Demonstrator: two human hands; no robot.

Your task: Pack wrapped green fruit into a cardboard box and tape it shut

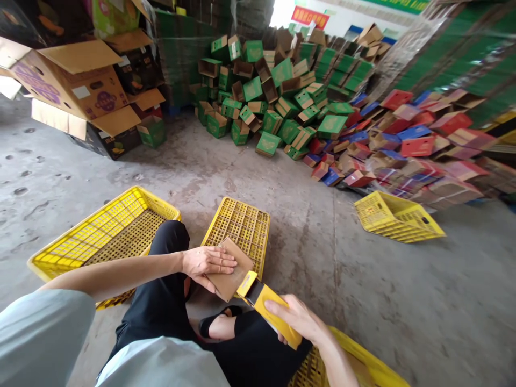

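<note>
My left hand (207, 263) lies flat with fingers pressed on a brown cardboard flap (231, 271) of a small box, held above my knee. My right hand (298, 320) grips the yellow side of the same partly folded cardboard box (266, 306) from below right. The box rests near an upturned yellow plastic crate (242, 228) in front of me. I sit with legs in black trousers, one foot in a black sandal (213, 325) showing beneath the box.
A yellow crate (107, 231) stands at my left, another (397, 217) lies tilted on the concrete floor at right, a third (363, 365) sits under my right arm. Heaps of green (282, 102) and red-blue boxes (407, 145) fill the back; large cartons (80, 86) stack at left.
</note>
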